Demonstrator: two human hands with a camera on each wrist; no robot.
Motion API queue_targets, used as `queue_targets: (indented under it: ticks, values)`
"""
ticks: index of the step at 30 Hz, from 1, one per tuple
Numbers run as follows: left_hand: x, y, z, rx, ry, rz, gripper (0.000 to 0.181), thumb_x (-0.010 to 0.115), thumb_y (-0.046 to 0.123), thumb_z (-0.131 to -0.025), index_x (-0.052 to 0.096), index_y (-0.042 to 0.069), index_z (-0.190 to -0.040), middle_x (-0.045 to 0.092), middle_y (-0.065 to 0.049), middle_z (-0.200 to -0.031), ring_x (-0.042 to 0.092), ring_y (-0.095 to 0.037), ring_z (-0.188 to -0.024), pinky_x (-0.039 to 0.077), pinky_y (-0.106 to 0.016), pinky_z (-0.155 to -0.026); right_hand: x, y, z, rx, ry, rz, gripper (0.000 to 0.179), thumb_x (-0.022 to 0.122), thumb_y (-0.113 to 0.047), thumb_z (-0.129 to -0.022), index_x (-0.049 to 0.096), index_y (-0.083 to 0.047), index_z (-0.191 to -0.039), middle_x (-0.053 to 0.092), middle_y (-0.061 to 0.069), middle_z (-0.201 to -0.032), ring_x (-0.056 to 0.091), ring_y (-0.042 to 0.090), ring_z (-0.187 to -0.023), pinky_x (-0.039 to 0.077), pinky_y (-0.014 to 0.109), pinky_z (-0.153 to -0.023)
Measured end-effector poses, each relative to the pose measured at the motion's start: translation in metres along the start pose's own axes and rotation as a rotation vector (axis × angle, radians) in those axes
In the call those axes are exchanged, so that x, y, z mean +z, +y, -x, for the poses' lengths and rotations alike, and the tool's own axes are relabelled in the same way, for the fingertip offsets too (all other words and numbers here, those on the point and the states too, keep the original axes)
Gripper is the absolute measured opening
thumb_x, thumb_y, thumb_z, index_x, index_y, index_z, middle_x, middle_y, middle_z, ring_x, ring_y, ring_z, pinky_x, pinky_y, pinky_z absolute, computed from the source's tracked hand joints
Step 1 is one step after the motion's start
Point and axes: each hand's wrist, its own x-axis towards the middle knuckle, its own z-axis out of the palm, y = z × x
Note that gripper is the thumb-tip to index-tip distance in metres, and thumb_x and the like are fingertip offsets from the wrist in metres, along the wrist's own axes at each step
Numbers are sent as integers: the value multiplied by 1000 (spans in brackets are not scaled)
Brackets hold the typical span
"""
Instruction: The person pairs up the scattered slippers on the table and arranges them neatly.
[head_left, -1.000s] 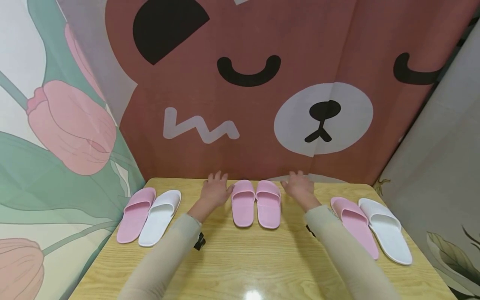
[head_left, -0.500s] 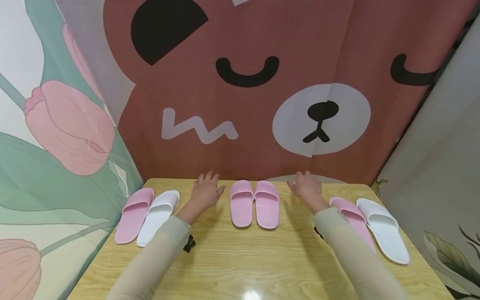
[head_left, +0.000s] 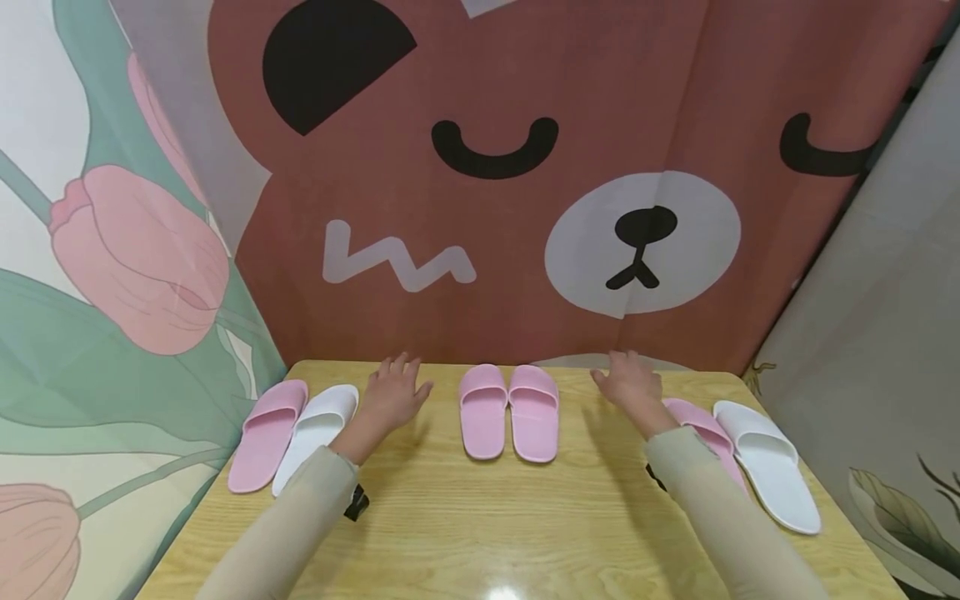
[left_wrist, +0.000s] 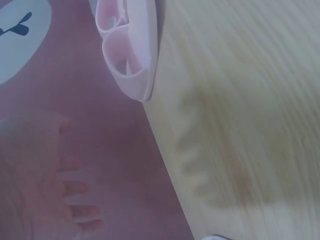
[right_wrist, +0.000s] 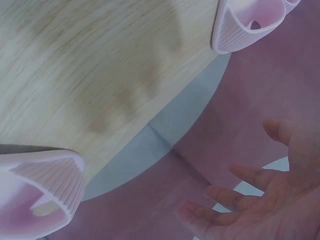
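Two pink slippers, the left one [head_left: 483, 425] and the right one [head_left: 536, 427], lie side by side at the back middle of the wooden table [head_left: 480, 517]. My left hand [head_left: 392, 395] hovers above the table between this pair and a white slipper [head_left: 311, 433], fingers spread, holding nothing. A shadow of its fingers falls on the wood in the left wrist view. On the other side, my right hand [head_left: 632, 383] is likewise raised with loose fingers and nothing in them. It is nearest a pink slipper [head_left: 705, 429], which the right sleeve partly covers.
Another pink slipper [head_left: 268, 437] lies at the far left, against the white one. At the far right is a second white slipper [head_left: 772, 467]. A bear-print curtain [head_left: 510, 250] hangs behind the table, and patterned cloths hang at both sides.
Both hands have moved outward, away from the middle pink slippers: the left hand to the left, the right hand to the right. The slippers stay in the same places on the table.
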Motion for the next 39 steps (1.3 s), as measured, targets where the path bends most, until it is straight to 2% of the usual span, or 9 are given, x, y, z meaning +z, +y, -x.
queue_targets:
  ticks: [9,19,27,39]
  values:
    - [-5,-15,11,3,-5,-53,64,47,46,-106,39,5,-154,33,-23,-159,30,-48,-144,30,-65,-112,-7,18,1,18,-23,11,66,49,-45,-103,41,1,-150,37,35,-146,40,61,-125,41,70,-95]
    - [-9,-36,16,7,3,-70,65,46,46,-105,39,4,-154,34,-26,-158,30,-51,-143,30,-67,-111,-12,37,4,28,-39,-21,71,49,-46,-103,34,1,-154,27,37,-152,33,62,-131,33,74,-100]
    - [-14,-51,21,30,3,-66,63,47,43,-106,40,2,-153,32,-27,-158,29,-51,-144,31,-66,-112,-16,57,10,39,-28,-32,72,50,-44,-102,33,4,-153,26,40,-150,28,67,-129,32,75,-100]
    - [-15,-82,29,40,19,-58,62,49,42,-105,41,2,-152,32,-29,-158,30,-51,-143,32,-67,-110,-22,82,18,77,-29,-10,72,48,-47,-103,32,3,-153,28,41,-148,34,67,-122,34,75,-96]
